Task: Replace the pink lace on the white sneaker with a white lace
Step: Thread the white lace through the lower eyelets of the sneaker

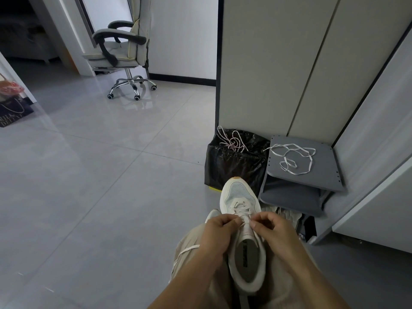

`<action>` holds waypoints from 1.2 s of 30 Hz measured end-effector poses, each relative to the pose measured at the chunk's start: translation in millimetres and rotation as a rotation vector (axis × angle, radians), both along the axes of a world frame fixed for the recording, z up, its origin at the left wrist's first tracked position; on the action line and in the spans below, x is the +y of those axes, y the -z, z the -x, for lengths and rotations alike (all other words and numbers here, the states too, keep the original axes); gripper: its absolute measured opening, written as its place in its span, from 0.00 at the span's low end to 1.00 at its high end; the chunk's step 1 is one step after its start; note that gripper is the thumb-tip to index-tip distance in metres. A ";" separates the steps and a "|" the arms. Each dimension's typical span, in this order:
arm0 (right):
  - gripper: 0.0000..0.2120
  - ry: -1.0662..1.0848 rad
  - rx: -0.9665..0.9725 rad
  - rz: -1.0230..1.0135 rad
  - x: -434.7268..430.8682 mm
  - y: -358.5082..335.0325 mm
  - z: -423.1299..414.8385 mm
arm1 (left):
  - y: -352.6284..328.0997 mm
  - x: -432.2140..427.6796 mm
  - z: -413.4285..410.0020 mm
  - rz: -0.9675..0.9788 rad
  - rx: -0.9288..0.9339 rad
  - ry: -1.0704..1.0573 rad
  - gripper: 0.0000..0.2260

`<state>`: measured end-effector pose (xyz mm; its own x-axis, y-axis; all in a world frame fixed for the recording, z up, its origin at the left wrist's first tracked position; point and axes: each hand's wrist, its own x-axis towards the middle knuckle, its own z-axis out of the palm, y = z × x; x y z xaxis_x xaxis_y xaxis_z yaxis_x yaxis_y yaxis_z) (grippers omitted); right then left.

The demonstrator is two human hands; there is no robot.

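Far left, floor: dark shopping bag (13, 112). Beyond it, office chair (124, 47). Neither is in play.

Near centre: white sneaker (242, 197) lies on your lap, toe pointing away. Your left hand (219, 230) has its fingers curled and pinches the white lace (242, 211) at the left upper eyelets. Your right hand (270, 228) mirrors it, fingertips pinched on the lace on the right side. The lower rows look crossed and seated.

Right of the toe: the pink lace (230, 140) lies heaped on the black bin bag (234, 166), fully out of the shoe. Further right, a spare white lace (294, 158) lies loose on the grey shelf (323, 175).

Risks, as judged:
- A slack tail (189, 248) crosses your left thigh. Pull the right side harder and the ends finish uneven.
- The shoe rests only on your legs. A sharp tug could roll it and slacken the lower rows.
- The flat lace could twist at an eyelet if fed without looking.
- An upper eyelet may be skipped, since your fingers cover them.

Writing: pale lettering on the dark bag, too skewed to read. Dark print on the insole, too blurred to read.
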<state>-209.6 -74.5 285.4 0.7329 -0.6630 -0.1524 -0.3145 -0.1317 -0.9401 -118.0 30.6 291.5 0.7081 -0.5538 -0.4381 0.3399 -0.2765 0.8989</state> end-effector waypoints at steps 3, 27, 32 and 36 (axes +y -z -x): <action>0.07 -0.087 0.058 0.173 -5.0 -1.4 -1.1 | 5.2 -1.0 3.9 -0.013 -0.149 -0.015 0.09; 0.03 0.022 0.032 -0.113 -8.6 1.9 -14.9 | 21.4 -2.9 -0.1 -0.130 -0.815 0.158 0.09; 0.06 -0.028 -0.051 0.082 -6.0 5.6 -9.1 | 21.6 -0.3 -0.2 -0.164 -0.812 0.190 0.10; 0.08 -0.106 -0.079 0.350 -11.6 2.2 -7.5 | 10.8 0.1 7.6 -0.198 -0.892 0.249 0.13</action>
